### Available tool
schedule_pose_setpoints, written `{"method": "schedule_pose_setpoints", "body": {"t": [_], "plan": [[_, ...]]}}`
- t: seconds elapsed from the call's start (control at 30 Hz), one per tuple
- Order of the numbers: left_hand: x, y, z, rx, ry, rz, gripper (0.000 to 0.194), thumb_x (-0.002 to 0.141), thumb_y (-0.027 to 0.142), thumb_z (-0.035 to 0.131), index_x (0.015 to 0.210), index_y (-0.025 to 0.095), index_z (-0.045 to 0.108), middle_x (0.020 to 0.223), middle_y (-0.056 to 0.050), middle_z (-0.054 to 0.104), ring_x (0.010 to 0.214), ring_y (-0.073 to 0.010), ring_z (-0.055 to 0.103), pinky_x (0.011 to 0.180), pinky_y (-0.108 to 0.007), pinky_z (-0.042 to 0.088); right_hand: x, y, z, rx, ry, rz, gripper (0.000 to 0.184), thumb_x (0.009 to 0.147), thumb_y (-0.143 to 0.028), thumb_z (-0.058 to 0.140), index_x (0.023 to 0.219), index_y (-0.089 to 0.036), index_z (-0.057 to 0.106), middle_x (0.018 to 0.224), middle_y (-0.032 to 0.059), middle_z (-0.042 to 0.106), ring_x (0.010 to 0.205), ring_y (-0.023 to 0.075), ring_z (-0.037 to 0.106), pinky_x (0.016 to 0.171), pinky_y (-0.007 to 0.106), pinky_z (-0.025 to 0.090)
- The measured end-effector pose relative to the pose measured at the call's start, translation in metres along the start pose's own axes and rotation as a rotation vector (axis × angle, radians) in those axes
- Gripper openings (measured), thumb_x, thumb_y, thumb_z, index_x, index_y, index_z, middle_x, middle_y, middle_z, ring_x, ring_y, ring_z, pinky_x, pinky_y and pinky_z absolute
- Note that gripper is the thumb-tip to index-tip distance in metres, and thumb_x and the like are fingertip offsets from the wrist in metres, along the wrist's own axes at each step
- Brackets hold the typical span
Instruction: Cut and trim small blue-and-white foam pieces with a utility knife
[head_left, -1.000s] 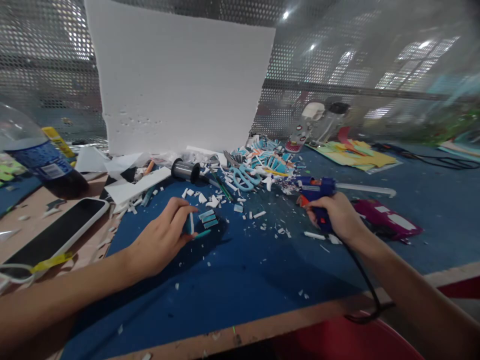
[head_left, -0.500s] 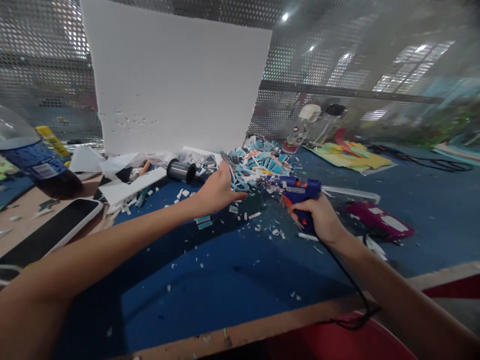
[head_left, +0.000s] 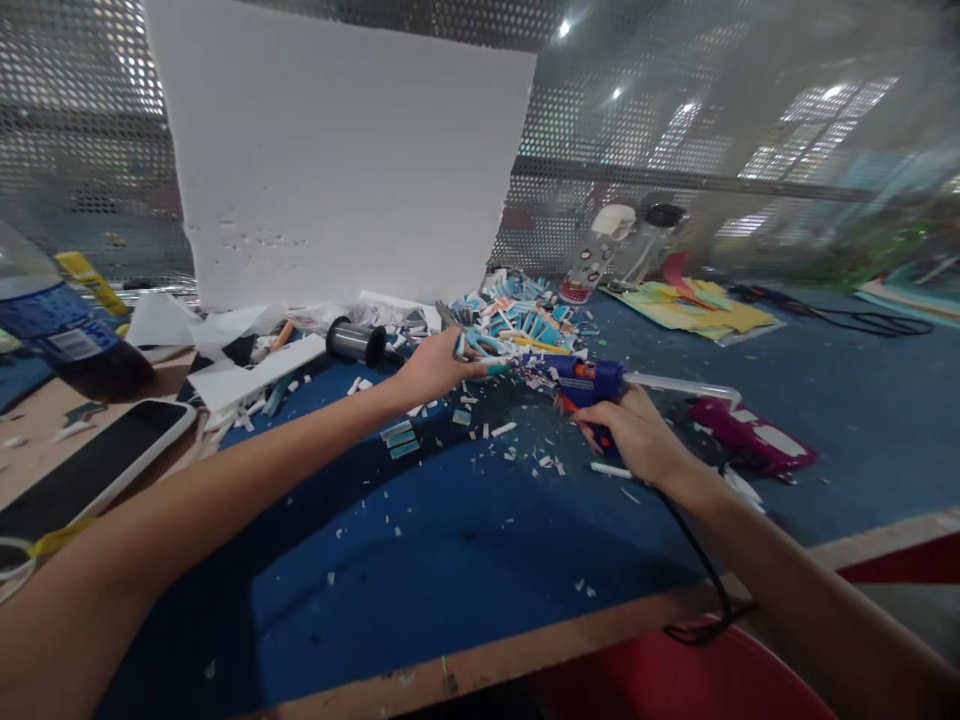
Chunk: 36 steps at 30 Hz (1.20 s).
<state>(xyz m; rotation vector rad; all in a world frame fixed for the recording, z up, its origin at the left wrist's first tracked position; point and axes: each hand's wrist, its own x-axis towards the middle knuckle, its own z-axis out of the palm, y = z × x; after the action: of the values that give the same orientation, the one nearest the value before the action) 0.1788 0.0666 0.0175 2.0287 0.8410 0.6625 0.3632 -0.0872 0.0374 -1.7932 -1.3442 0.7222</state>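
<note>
My right hand (head_left: 646, 435) is wrapped round the grip of a blue hot glue gun (head_left: 600, 380), its fingers by the orange trigger. The gun's nozzle end is covered in white crumbs and points left. A clear glue stick (head_left: 686, 388) sticks out behind it. My left hand (head_left: 431, 368) is closed, and a small teal piece (head_left: 497, 369) shows at its fingertips, close to the nozzle. Grey pointed blades (head_left: 446, 314) rise just behind that hand; whether it touches them is hidden. Beyond lies a heap of blue and white foam scraps (head_left: 536, 315).
A white foam board (head_left: 337, 160) leans against the mesh. Left are a black spool (head_left: 355, 342), a phone (head_left: 90, 465) and a cola bottle (head_left: 71, 330). Right are two drink bottles (head_left: 592, 255), yellow papers (head_left: 686, 308) and a purple item (head_left: 754, 436). The gun's cord (head_left: 694, 545) hangs over the table edge.
The teal piece now shows at my left fingertips, where light-blue loops were seen before. The glue gun has shifted slightly left in view, and the glue stick behind it appears lined up with it.
</note>
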Motion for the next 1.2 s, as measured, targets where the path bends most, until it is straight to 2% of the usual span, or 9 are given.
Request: {"method": "schedule_pose_setpoints", "body": {"t": [0.13, 0.23, 0.3, 0.53, 0.7, 0.83, 1.03, 1.1, 1.2], "plan": [[0.006, -0.008, -0.002, -0.136, -0.020, -0.077, 0.018, 0.084, 0.026, 0.067, 0.087, 0.013, 0.055, 0.092, -0.006, 0.065, 0.083, -0.0173, 0.063, 0.072, -0.032, 0.052, 0.001, 0.000, -0.003, 0.024, -0.006, 0.001, 0.008, 0.061, -0.027, 0.053, 0.059, -0.020, 0.057, 0.041, -0.0023, 0.046, 0.039, 0.0132, 0.041, 0.043, 0.028, 0.033], [0.010, -0.010, -0.005, -0.239, -0.036, -0.166, 0.023, 0.093, 0.031, 0.057, 0.106, 0.012, 0.059, 0.101, -0.006, 0.063, 0.085, -0.0169, 0.063, 0.075, -0.035, 0.055, 0.003, 0.001, -0.006, 0.055, -0.015, 0.019, 0.007, 0.060, -0.026, 0.054, 0.056, -0.021, 0.055, 0.039, -0.0024, 0.045, 0.038, 0.0131, 0.041, 0.042, 0.028, 0.032], [0.013, -0.009, -0.007, -0.298, -0.043, -0.224, 0.027, 0.093, 0.032, 0.056, 0.113, 0.014, 0.058, 0.108, -0.008, 0.062, 0.090, -0.0184, 0.063, 0.078, -0.037, 0.055, 0.004, -0.001, -0.007, 0.089, -0.034, 0.043, 0.008, 0.059, -0.027, 0.054, 0.054, -0.021, 0.054, 0.038, -0.0021, 0.044, 0.036, 0.0132, 0.040, 0.041, 0.028, 0.032], [0.015, -0.003, -0.012, -0.499, -0.057, -0.418, 0.030, 0.093, 0.032, 0.055, 0.118, 0.015, 0.056, 0.116, -0.010, 0.060, 0.097, -0.0205, 0.062, 0.082, -0.040, 0.054, 0.002, -0.011, -0.010, 0.222, -0.104, 0.104, 0.013, 0.059, -0.030, 0.051, 0.050, -0.021, 0.051, 0.039, 0.0018, 0.045, 0.033, 0.0119, 0.034, 0.038, 0.029, 0.028], [0.017, -0.001, -0.013, -0.618, -0.050, -0.513, 0.030, 0.094, 0.032, 0.055, 0.118, 0.015, 0.056, 0.117, -0.010, 0.059, 0.098, -0.0207, 0.062, 0.082, -0.040, 0.054, 0.005, -0.008, -0.011, 0.289, -0.174, 0.108, 0.014, 0.061, -0.031, 0.048, 0.059, -0.019, 0.056, 0.043, 0.0039, 0.051, 0.034, 0.0126, 0.035, 0.036, 0.028, 0.027], [0.025, -0.005, -0.014, -0.666, -0.022, -0.538, 0.031, 0.094, 0.032, 0.055, 0.119, 0.015, 0.055, 0.118, -0.010, 0.059, 0.099, -0.0210, 0.061, 0.083, -0.041, 0.054, 0.007, -0.012, -0.010, 0.311, -0.248, 0.115, 0.022, 0.063, -0.031, 0.045, 0.065, -0.016, 0.060, 0.038, 0.0040, 0.050, 0.031, 0.0137, 0.038, 0.034, 0.027, 0.028], [0.054, -0.004, -0.014, -0.640, 0.052, -0.510, 0.032, 0.093, 0.032, 0.056, 0.120, 0.015, 0.055, 0.119, -0.010, 0.058, 0.100, -0.0219, 0.061, 0.084, -0.042, 0.054, 0.006, -0.012, -0.016, 0.300, -0.272, 0.149, 0.022, 0.063, -0.028, 0.046, 0.059, -0.014, 0.063, 0.036, 0.0026, 0.050, 0.028, 0.0114, 0.038, 0.031, 0.024, 0.033], [0.066, 0.002, -0.015, -0.617, 0.073, -0.487, 0.033, 0.093, 0.032, 0.056, 0.120, 0.014, 0.055, 0.119, -0.010, 0.058, 0.100, -0.0220, 0.061, 0.084, -0.042, 0.054, 0.002, -0.010, -0.018, 0.279, -0.309, 0.183, 0.021, 0.063, -0.025, 0.049, 0.057, -0.013, 0.064, 0.038, 0.0037, 0.054, 0.028, 0.0103, 0.038, 0.030, 0.023, 0.033], [0.084, 0.012, -0.015, -0.567, 0.096, -0.431, 0.033, 0.093, 0.032, 0.056, 0.120, 0.014, 0.055, 0.119, -0.010, 0.058, 0.100, -0.0219, 0.061, 0.084, -0.042, 0.054, -0.005, -0.011, -0.020, 0.272, -0.378, 0.223, 0.023, 0.060, -0.022, 0.049, 0.061, -0.010, 0.068, 0.055, 0.0085, 0.067, 0.028, 0.0088, 0.041, 0.029, 0.022, 0.036]]}}
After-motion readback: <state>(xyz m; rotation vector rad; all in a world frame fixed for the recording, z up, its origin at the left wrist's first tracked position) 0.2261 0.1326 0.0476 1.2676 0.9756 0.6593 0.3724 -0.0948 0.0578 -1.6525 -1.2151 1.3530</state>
